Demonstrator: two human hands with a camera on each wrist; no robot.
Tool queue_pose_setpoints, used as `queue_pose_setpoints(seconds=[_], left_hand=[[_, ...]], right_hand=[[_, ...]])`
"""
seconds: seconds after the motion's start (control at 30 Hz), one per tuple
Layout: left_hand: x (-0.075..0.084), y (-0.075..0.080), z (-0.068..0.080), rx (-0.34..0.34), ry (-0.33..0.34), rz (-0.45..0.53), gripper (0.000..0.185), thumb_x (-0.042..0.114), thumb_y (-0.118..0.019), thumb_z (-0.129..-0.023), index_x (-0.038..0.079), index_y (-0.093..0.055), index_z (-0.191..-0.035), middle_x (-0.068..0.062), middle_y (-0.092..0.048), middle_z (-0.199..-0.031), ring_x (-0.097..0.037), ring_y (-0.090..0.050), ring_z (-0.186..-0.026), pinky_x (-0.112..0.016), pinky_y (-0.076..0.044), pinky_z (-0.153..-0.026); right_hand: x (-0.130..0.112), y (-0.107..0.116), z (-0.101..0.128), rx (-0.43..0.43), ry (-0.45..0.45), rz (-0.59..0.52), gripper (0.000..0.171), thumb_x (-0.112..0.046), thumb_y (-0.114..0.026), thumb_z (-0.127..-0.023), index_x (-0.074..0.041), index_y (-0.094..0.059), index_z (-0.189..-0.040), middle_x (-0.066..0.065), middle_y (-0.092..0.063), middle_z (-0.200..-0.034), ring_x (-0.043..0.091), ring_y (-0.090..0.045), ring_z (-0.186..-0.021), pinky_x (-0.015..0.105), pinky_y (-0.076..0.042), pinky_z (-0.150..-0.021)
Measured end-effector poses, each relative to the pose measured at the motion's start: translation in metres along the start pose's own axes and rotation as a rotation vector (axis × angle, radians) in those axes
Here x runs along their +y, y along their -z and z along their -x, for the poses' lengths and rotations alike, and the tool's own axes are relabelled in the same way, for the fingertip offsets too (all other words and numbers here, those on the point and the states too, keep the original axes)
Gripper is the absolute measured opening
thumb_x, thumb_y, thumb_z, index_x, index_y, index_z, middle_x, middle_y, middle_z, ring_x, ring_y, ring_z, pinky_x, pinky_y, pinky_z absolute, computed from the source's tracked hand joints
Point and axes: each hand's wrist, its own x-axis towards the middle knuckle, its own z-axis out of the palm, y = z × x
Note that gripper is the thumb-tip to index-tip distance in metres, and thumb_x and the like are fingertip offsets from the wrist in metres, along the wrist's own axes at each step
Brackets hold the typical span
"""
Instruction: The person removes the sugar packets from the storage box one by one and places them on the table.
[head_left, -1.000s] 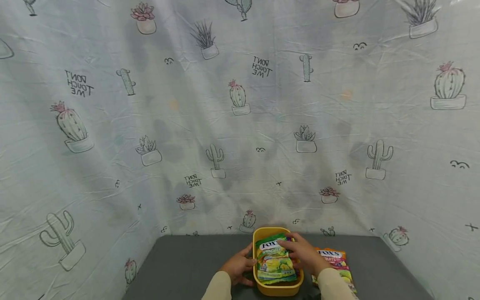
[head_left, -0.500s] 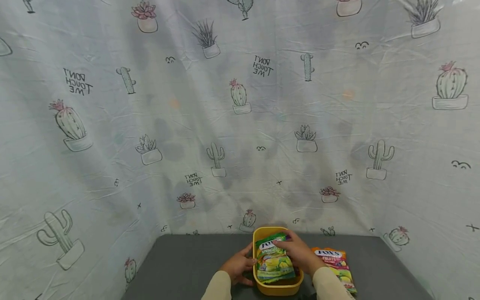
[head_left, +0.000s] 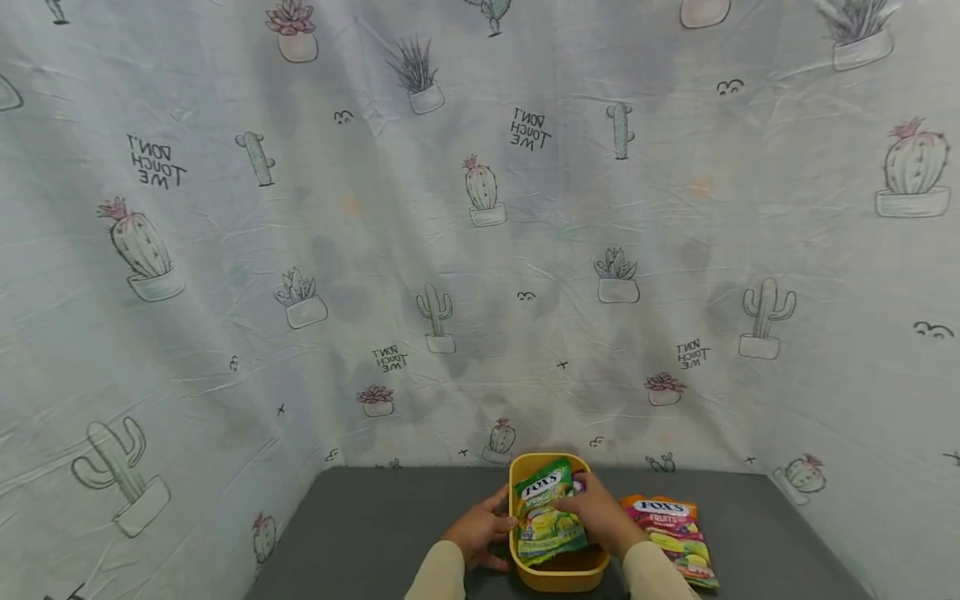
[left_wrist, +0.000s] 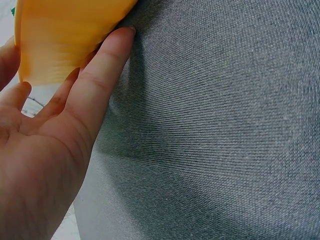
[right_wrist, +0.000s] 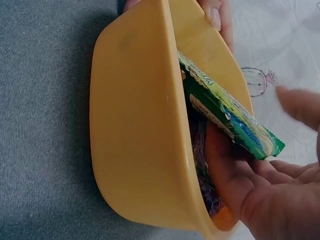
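Right hand (head_left: 600, 517), as I read it, pinches the green candy bag (head_left: 547, 515) inside the yellow bowl (head_left: 558, 575); left hand (head_left: 476, 533) presses spread fingers against its wall.

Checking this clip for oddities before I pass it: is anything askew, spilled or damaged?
Nothing spilled or damaged. The green candy bag sits tilted in the yellow bowl, its top poking above the rim, with the right hand on it. The left hand steadies the bowl's side. A second candy bag lies flat on the table beside it.

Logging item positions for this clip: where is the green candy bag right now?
In the head view the green candy bag leans inside the yellow tub, between both hands, left of the orange candy bag.
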Motion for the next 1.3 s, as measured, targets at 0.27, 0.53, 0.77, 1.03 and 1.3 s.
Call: queue_pose_setpoints(seconds=[0.27,0.53,0.77,1.03,1.3], left_hand=[[0.0021,0.0,-0.0001,-0.01,0.0,-0.003,0.077,0.01,-0.07,-0.107,0.014,-0.031,-0.173,-0.028,-0.055,-0.149,-0.05,-0.059,-0.127,-0.072,-0.058,-0.08],[0.0035,0.0015,-0.0017,-0.027,-0.008,-0.009,0.079,0.009,-0.07,-0.107,0.015,-0.029,-0.174,-0.028,-0.053,-0.15,-0.05,-0.06,-0.127,-0.07,-0.059,-0.079],[0.002,0.0012,-0.0028,-0.022,-0.006,-0.01,0.079,0.009,-0.07,-0.107,0.015,-0.029,-0.174,-0.028,-0.053,-0.149,-0.051,-0.059,-0.129,-0.07,-0.059,-0.079],[0.0003,0.0029,-0.0038,-0.03,-0.007,-0.002,0.079,0.01,-0.069,-0.107,0.015,-0.028,-0.174,-0.024,-0.057,-0.141,-0.048,-0.061,-0.126,-0.071,-0.058,-0.081],[-0.0008,0.0029,-0.0039,-0.036,-0.005,-0.002,0.079,0.008,-0.068,-0.107,0.015,-0.028,-0.174,-0.027,-0.054,-0.149,-0.048,-0.06,-0.129,-0.073,-0.057,-0.082]], right_hand=[[0.0004,0.0,-0.0021,0.051,-0.004,0.072,0.064,0.007,-0.073,-0.093,0.009,-0.048,-0.152,0.025,-0.054,-0.122,0.037,-0.067,-0.1,0.048,-0.062,-0.072],[0.0057,0.0004,-0.0012,0.074,0.066,0.077,0.066,0.016,-0.07,-0.083,0.008,-0.054,-0.146,0.02,-0.056,-0.114,0.033,-0.063,-0.092,0.04,-0.056,-0.065],[0.0078,-0.0005,-0.0052,0.106,0.091,0.109,0.064,0.018,-0.07,-0.082,0.009,-0.057,-0.144,0.019,-0.062,-0.114,0.032,-0.065,-0.097,0.043,-0.06,-0.077],[0.0087,-0.004,-0.0066,0.128,0.105,0.162,0.057,0.015,-0.071,-0.087,0.008,-0.061,-0.142,0.017,-0.065,-0.113,0.031,-0.066,-0.098,0.045,-0.06,-0.079],[0.0094,-0.0032,-0.0042,0.151,0.166,0.166,0.052,0.015,-0.071,-0.087,0.005,-0.065,-0.138,0.014,-0.066,-0.113,0.03,-0.064,-0.098,0.044,-0.058,-0.078]])
